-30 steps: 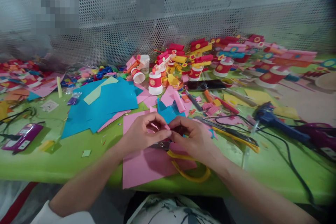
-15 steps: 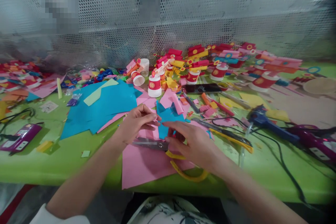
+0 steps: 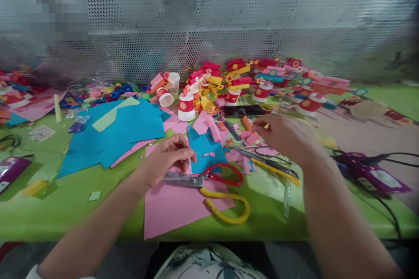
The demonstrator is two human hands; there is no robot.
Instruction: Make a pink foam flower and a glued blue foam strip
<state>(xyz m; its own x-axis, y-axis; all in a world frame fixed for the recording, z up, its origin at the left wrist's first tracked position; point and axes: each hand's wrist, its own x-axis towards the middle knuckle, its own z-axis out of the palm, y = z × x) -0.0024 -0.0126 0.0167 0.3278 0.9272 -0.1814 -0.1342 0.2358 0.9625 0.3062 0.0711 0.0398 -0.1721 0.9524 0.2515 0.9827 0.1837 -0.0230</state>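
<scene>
We find the left hand (image 3: 173, 154) at the centre of the frame, just above the scissors (image 3: 194, 181). Its fingers are curled, thumb near forefinger, with little gap; whether a small piece is pinched there we cannot tell.

The right hand (image 3: 283, 133) is extended right of centre, over the scraps, its fingertips close to an orange roll (image 3: 247, 123). Its fingers are bent and loosely parted; blur prevents us from telling whether they touch or grip anything.

The scissors lie at lower centre on a pink sheet (image 3: 183, 216), handles spread, blades partly behind the left hand. A blue sheet (image 3: 200, 141) bearing small pink bits lies just beyond.

We judge the step in hand to be selecting a small item from the scraps on the right, with the left hand standing by. In our opinion the next move calls for a fine fingertip grip, the right wrist kept clear of the cutter (image 3: 275, 168) beneath it, and the left hand held steady above the open scissors.
</scene>
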